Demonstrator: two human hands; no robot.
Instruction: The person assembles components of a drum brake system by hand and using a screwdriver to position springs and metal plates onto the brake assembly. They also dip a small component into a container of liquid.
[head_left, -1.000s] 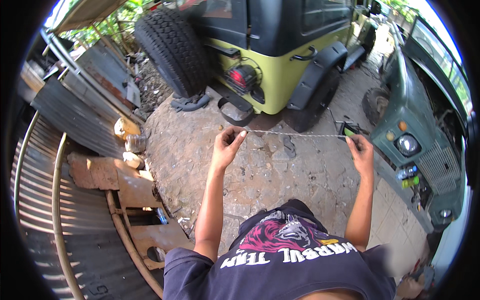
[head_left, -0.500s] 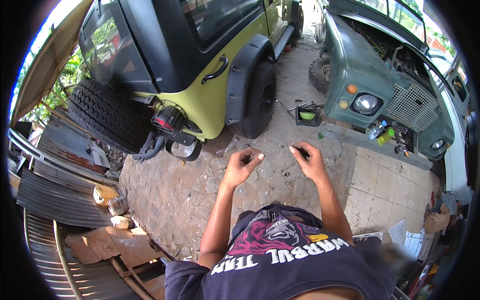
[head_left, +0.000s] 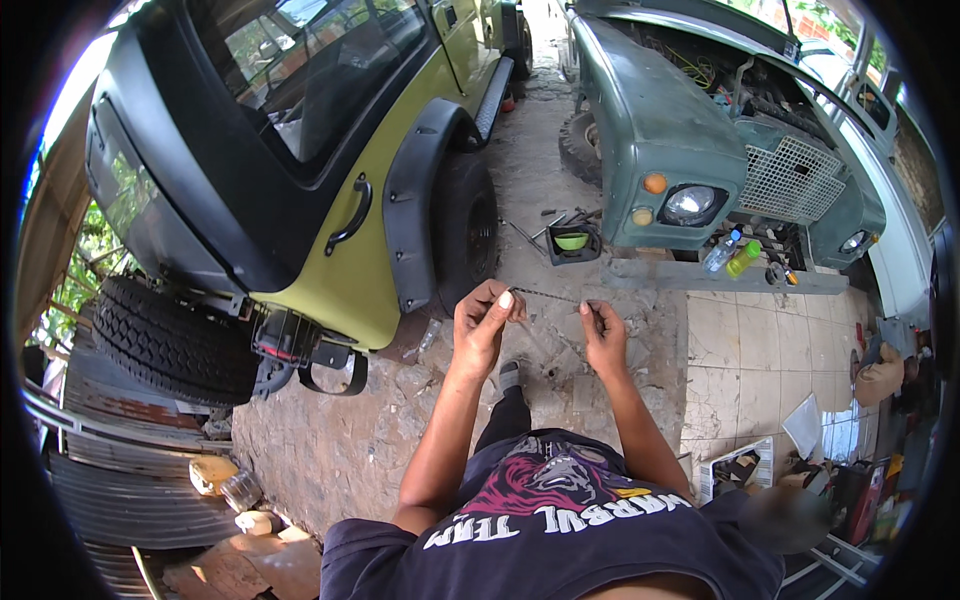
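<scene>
Between my two hands stretches a thin, dark strand (head_left: 548, 295), twisted-looking and nearly straight; whether it is wire or cord I cannot tell. My left hand (head_left: 480, 330) pinches one end between thumb and fingers. The other end meets the fingertips of my right hand (head_left: 605, 338), which are also pressed together. Both hands are held out in front of my body, above the stone floor.
A yellow-green off-road vehicle (head_left: 330, 290) stands at the left, with a spare tyre (head_left: 175, 340) behind it. Ahead right is a green vehicle (head_left: 690, 150) with its engine bay exposed. A black tray (head_left: 572, 256) with a green bowl and tools lies between them. Bottles (head_left: 742, 260) rest on its bumper.
My view has swung to the right and moved closer to the vehicles. One foot now shows below my hands. The strand stays between both hands and shows more clearly.
</scene>
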